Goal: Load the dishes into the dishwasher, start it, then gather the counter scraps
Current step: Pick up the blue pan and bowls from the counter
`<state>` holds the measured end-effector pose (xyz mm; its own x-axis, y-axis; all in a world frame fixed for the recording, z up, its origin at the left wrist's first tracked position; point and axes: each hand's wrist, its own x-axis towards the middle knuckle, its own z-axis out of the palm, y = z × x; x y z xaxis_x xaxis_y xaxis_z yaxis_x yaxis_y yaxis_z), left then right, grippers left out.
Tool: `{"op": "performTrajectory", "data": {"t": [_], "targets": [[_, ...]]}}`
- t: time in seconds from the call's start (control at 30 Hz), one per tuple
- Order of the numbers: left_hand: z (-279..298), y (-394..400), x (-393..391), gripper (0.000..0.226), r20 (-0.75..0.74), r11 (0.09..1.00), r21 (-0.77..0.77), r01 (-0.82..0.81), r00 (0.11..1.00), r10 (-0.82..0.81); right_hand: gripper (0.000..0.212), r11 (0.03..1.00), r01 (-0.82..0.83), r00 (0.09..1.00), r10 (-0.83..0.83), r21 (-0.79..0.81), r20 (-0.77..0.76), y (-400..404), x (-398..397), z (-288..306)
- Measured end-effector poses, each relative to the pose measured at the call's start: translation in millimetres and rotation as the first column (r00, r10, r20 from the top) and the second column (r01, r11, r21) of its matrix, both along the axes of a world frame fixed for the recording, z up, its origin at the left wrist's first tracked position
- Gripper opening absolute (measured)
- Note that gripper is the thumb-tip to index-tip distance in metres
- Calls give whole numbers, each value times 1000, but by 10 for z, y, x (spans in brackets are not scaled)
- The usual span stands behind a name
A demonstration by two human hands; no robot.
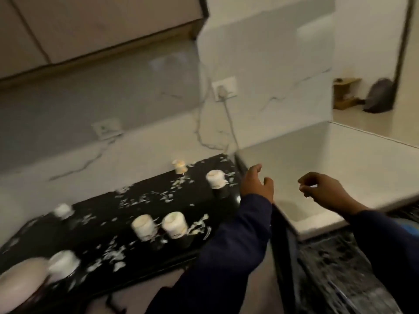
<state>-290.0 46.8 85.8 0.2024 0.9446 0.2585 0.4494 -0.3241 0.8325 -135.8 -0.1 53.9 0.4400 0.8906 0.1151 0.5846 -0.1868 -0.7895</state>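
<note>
Both hands empty, above the counter edge.
Left hand is held loose; scraps lie left of it. Right hand is loosely curled, nothing held.

Pale scraps strewn over black counter

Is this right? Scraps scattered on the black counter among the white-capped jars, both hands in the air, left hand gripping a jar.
Not quite: in the head view the left hand holds nothing; it hovers open past the black counter edge. The scraps and white-capped jars are as stated, and the right hand is also in the air.
</note>
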Motion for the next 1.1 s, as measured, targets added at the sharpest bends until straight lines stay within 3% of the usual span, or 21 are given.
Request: {"op": "performTrajectory", "data": {"t": [0.27,0.4,0.6,0.9,1.0,1.1], "targets": [[213,394,-2253,42,14,933,23,-359,933,359,16,950,-311,947,309,11,93,851,-1785,387],[258,465,-3501,43,14,856,-8,-518,855,518,8,874,-484,869,487,-48,86,1145,-2945,477],[258,442,-5129,43,60,699,-43,-714,697,715,14,748,-663,748,664,-33,11,1420,-4424,511],[-61,243,-6572,42,50,432,-207,-878,431,901,26,526,-835,539,841,-161,-45,1580,-5855,310],[-141,262,-6808,45,64,394,-274,-877,392,918,39,452,-863,475,879,-225,-55,1656,-6233,238],[-224,318,-7026,46,27,369,-299,-880,379,925,49,416,-862,468,872,-289,-141,1732,-6595,165]]}}
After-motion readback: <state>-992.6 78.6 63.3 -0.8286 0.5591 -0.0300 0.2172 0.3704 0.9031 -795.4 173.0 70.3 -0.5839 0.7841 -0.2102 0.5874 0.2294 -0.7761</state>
